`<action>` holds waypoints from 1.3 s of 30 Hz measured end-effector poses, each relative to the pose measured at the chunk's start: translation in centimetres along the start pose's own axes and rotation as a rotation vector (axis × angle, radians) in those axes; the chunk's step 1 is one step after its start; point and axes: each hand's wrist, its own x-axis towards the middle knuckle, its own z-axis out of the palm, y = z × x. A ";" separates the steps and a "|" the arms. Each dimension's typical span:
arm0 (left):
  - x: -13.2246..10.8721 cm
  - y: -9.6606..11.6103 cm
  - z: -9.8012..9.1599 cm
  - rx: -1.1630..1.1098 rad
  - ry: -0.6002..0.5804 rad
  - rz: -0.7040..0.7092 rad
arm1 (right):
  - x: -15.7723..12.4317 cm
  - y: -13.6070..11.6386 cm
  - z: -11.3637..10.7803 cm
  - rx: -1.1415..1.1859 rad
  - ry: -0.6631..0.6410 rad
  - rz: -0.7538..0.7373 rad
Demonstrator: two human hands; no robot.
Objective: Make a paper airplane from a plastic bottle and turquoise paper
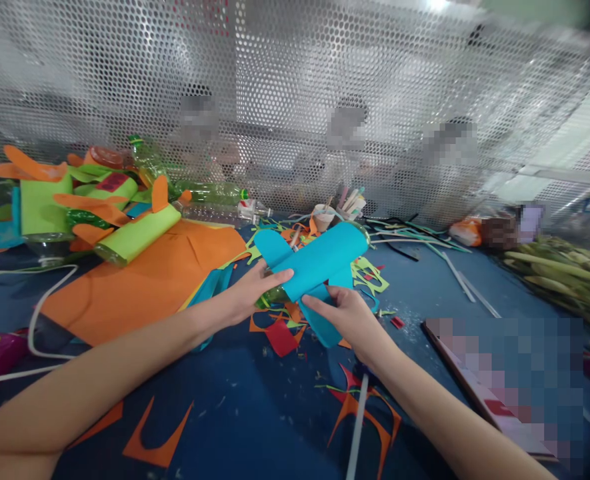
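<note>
Between my hands is a bottle airplane (325, 257), a plastic bottle wrapped in blue paper with blue paper wings. My left hand (255, 290) grips its near left end, thumb on top of the wrap and the other fingers mostly hidden beneath. The thumb and fingers of my right hand (342, 313) pinch the blue wing on the near side, close to where it meets the body. The airplane is tilted, its far end pointing up and right. Below it lie paper scraps, among them a red piece (281, 338).
Orange paper sheets (145, 287) and several green-and-orange bottle airplanes (139, 235) lie at left. A white cord (37, 320) runs near a purple object. Behind are a cup (323, 217) and a perforated metal screen (285, 87). A framed panel, partly blurred, and dried leaves (565, 273) lie right.
</note>
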 end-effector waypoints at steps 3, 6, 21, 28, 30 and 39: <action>0.2 0.1 -0.1 -0.023 0.010 -0.010 | -0.1 -0.4 -0.2 -0.023 -0.042 -0.008; 0.5 0.1 -0.4 -0.053 0.053 -0.046 | -0.3 -0.7 -0.7 -0.045 -0.043 -0.049; 0.4 0.2 -0.3 -0.064 -0.003 -0.046 | 0.0 -0.2 -1.4 -0.125 0.047 -0.079; 0.4 0.0 -0.3 -0.067 0.036 -0.077 | -0.6 -1.2 -1.1 0.022 -0.101 0.050; 0.2 0.0 -0.2 -0.058 0.016 -0.077 | -0.7 -1.0 -0.9 -0.005 -0.093 0.044; 0.5 0.2 -0.7 -0.032 -0.022 -0.033 | -0.6 -1.3 -2.0 -0.482 -0.150 -0.166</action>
